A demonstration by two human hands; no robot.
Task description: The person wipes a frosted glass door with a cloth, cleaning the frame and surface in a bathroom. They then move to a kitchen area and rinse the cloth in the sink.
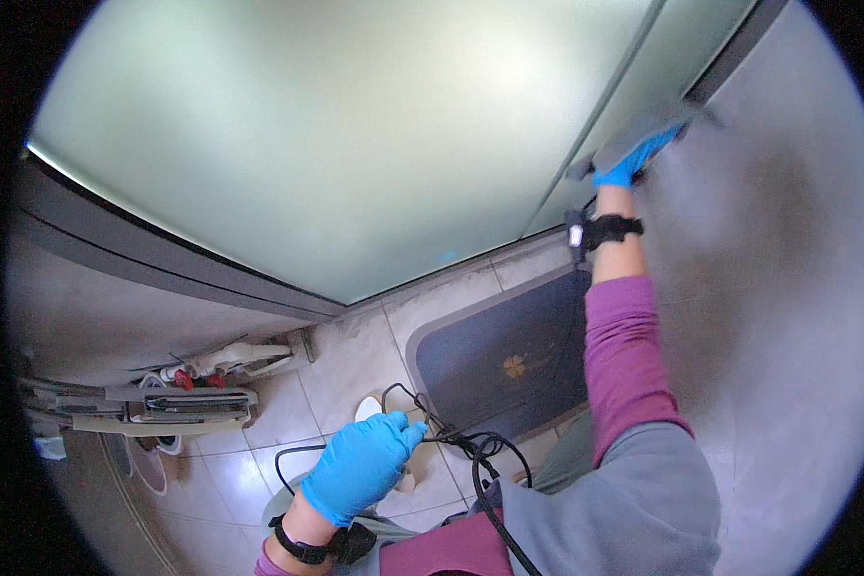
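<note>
- Head view: only a gold clover emblem (pixel 515 367) stands out on the dark mat (pixel 470 336) between the hands.
- Gloved right hand (pixel 636 165) is far ahead, clamped on a blurry grey cloth (pixel 634 139) — long axis slanting, far end pointing ahead-right, beside the frosted panel (pixel 355 144).
- Gloved left hand (pixel 360 466), well apart, curls by a black cable (pixel 470 444) — can't tell if it's gripping.

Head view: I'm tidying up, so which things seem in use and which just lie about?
In use, apparently:
grey cloth-like item at right hand
frosted glass panel
black cable at left hand

Lying about, apparently:
dark floor mat
pale, folded-looking item
</note>
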